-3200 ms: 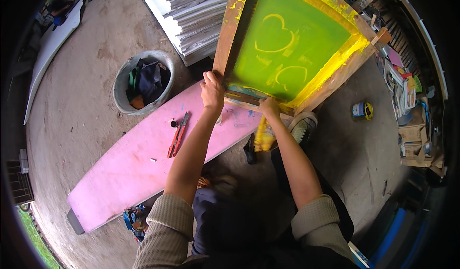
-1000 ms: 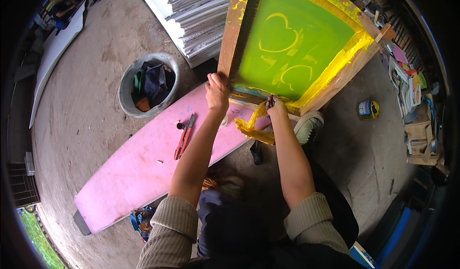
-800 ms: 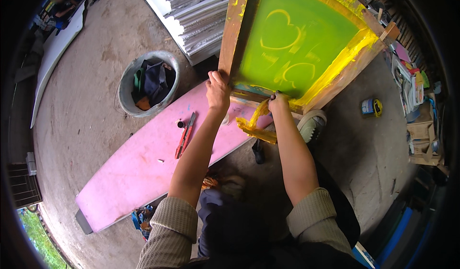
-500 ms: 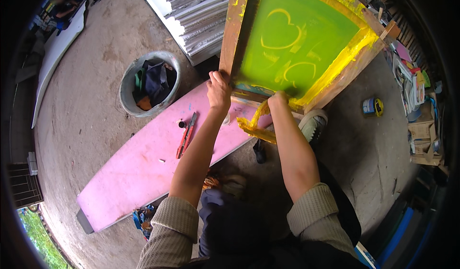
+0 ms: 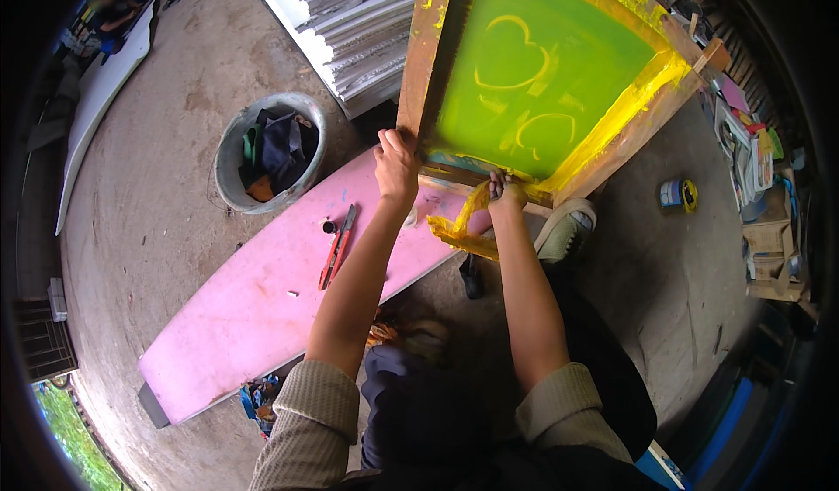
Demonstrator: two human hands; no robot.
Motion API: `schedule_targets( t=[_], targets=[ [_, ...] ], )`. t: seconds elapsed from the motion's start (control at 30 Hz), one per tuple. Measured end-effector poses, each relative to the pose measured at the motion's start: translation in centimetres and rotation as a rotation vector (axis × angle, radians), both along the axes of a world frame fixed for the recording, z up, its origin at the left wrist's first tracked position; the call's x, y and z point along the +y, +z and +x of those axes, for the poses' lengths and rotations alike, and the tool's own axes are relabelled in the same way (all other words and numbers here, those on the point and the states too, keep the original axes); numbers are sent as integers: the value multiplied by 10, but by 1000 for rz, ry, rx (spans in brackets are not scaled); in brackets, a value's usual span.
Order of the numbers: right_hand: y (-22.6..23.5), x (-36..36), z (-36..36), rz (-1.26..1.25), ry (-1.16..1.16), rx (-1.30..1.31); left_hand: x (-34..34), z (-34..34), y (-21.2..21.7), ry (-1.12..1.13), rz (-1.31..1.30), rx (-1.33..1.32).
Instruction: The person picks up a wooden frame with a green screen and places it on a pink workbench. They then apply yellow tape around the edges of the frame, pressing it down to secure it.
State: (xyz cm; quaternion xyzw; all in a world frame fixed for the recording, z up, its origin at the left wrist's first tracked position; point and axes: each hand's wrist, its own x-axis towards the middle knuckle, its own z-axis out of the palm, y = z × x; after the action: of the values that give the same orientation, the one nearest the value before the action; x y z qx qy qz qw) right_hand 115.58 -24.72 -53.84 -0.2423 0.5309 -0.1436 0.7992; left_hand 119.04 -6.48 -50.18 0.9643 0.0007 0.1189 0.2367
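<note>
Left of the frame's centre, a grey bucket (image 5: 224, 161) holds dark cloth (image 5: 281, 141), a green cloth (image 5: 251, 152) and an orange-brown piece (image 5: 260, 190). At the right, a blue-and-yellow tin (image 5: 678, 197) sits on the floor; its contents are too small to tell. A small black cap (image 5: 329, 226) and a red cutter (image 5: 336, 251) lie on the pink worktop (image 5: 253, 307). At the upper right, a tilted wooden frame (image 5: 418, 72) surrounds a green panel (image 5: 559, 72) with yellow outlines. The left hand (image 5: 398, 172) is closed around its lower left corner. The right hand (image 5: 505, 196) is at its lower edge, fingers curled upward and tips darkened, beside a hanging yellow strip (image 5: 463, 239); whether it pinches the strip, I cannot tell. Half a second ago this hand showed its back, fingers hidden; now it has turned and the fingers show. The bucket's contents look unchanged.
</note>
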Motion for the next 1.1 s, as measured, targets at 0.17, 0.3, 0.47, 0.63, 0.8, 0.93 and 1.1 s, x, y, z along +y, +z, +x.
schedule_targets(
  t=[0.17,0.3,0.47,0.63,0.8,0.93,1.1],
  targets=[
    [-13,-20,11,116,33,55,0,0,-4,-36,80,-8],
    [-3,-21,32,196,54,247,4,-3,1,-35,34,-8],
    [-33,-39,19,137,37,189,-4,-4,9,-31,-63,23],
    [-18,-35,-7,26,103,59,8,-2,0,-22,-12,5],
    [17,-49,-25,-337,138,127,3,-4,4,-17,-17,28],
    [5,-81,-23,-779,742,251,-2,4,-6,-15,137,-3],
    [15,-37,-6,-1320,1320,660,11,-1,-2,10,52,45]
  ],
)
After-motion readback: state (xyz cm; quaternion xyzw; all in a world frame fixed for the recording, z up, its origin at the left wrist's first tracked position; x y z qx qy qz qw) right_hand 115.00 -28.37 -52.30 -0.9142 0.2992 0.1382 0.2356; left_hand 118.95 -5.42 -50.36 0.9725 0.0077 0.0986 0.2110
